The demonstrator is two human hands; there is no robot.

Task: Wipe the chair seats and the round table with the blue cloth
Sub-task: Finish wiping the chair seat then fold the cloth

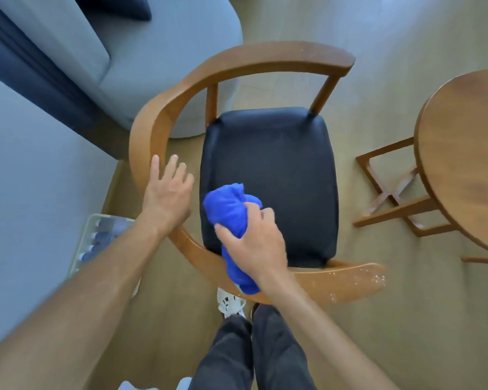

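Cloth [231, 209]: bunched, blue, gripped in my right hand [254, 243], pressed on the near-left corner of the seat [279, 164]; unwiped seat lies far and right of that hand, long axis near to far; left hand [166, 192] with fingers spread, holding nothing, on the rail [144, 136]; table [462, 153] well apart, right, nearer my right hand.
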